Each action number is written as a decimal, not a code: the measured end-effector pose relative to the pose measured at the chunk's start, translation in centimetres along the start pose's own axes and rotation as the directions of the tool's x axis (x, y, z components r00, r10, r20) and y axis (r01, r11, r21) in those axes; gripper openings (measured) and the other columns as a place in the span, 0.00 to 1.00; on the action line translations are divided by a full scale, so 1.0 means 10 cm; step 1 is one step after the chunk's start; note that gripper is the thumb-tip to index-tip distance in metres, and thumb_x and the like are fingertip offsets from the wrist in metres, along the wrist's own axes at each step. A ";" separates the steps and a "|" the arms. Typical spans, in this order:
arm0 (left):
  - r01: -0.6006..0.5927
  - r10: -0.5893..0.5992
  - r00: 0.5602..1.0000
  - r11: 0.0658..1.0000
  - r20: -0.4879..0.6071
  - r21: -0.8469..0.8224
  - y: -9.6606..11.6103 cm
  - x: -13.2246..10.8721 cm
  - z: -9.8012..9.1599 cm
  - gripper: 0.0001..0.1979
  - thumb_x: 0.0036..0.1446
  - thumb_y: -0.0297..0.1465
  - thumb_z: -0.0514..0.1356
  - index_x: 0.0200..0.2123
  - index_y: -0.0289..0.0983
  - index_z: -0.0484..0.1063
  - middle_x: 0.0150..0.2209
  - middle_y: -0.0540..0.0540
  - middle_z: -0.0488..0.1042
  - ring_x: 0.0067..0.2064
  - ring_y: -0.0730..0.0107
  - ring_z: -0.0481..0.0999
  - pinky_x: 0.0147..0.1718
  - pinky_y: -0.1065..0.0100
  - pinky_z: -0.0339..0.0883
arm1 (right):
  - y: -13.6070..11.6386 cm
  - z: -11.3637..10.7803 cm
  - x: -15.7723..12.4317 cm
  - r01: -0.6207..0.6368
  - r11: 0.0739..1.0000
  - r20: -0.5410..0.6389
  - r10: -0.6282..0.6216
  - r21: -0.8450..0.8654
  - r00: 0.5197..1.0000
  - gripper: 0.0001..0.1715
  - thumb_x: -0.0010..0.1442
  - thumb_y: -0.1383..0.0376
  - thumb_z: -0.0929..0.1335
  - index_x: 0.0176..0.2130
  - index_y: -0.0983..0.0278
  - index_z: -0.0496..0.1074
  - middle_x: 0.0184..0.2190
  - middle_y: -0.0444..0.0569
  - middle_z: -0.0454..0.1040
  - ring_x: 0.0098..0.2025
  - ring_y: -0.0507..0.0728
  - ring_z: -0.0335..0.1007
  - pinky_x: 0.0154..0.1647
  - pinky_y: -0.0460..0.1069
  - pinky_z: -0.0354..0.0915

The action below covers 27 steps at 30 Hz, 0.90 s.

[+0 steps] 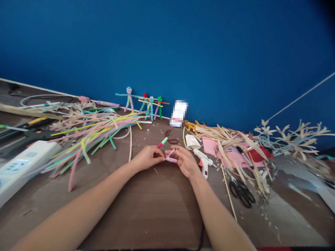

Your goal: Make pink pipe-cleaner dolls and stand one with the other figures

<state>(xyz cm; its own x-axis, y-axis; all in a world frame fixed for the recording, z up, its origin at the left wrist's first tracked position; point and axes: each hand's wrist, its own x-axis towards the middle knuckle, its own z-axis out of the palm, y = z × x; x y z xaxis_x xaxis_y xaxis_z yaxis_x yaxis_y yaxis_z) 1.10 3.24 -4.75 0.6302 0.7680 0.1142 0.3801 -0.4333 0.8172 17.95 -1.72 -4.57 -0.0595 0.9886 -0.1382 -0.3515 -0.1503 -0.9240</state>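
Left hand [147,158] and right hand [184,161] nearly met above the middle of the table [157,212]. The left fingers [159,157] were curled shut around a green-and-pink pipe cleaner [162,142], whose tip stuck up and away past them. The right fingers [175,153] were almost closed, pinching a bent pale pink pipe cleaner [170,157] whose ends pointed toward the left hand.

Just beyond the hands lay a dark bead string [170,138], and just beside the right hand sat a glue gun [203,161] with an orange trigger. Farther right were black-handled scissors [242,192], pink paper [210,145] and a heap of dried palm strips [222,136]. To the left sprawled a tangle of colored pipe cleaners [89,131], with a white power strip [23,168] near the table's edge. Pipe cleaner figures [150,104] stood against a blue wall [157,52], next to a white object [179,113] too blurred to identify.
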 end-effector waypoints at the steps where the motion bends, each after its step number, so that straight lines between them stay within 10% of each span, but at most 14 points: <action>1: -0.043 0.045 0.999 0.997 -0.025 0.062 0.00 0.00 0.00 0.09 0.47 0.34 0.57 0.26 0.36 0.74 0.25 0.48 0.70 0.23 0.76 0.67 0.21 0.75 0.58 | 0.01 0.00 0.00 -0.001 1.000 -0.004 0.001 -0.028 1.000 0.13 0.47 0.64 0.68 0.35 0.65 0.65 0.32 0.51 0.75 0.32 0.53 0.71 0.34 0.48 0.65; 18: -0.207 0.215 0.976 0.904 0.022 0.374 0.01 -0.05 0.03 0.08 0.51 0.32 0.54 0.30 0.41 0.74 0.31 0.48 0.71 0.31 0.72 0.70 0.29 0.73 0.59 | 0.20 -0.03 0.09 0.100 0.927 -0.127 -0.155 -0.362 0.980 0.08 0.45 0.63 0.68 0.27 0.67 0.70 0.23 0.45 0.70 0.25 0.49 0.66 0.29 0.46 0.64; 27: -0.135 0.151 0.988 0.929 -0.021 0.346 0.00 -0.04 0.08 0.08 0.50 0.31 0.54 0.28 0.39 0.73 0.31 0.48 0.72 0.31 0.70 0.71 0.30 0.72 0.60 | 0.12 0.07 -0.01 0.300 0.707 -0.026 -0.411 -0.640 0.911 0.06 0.49 0.65 0.65 0.28 0.63 0.72 0.27 0.46 0.73 0.28 0.53 0.68 0.32 0.49 0.64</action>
<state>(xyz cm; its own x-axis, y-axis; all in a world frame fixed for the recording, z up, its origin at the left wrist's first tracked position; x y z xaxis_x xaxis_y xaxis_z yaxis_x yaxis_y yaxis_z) 1.40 2.55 -5.30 0.6658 0.7036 0.2483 0.5021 -0.6687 0.5483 16.85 -2.03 -5.41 0.1145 0.9630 0.2441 0.3311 0.1947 -0.9233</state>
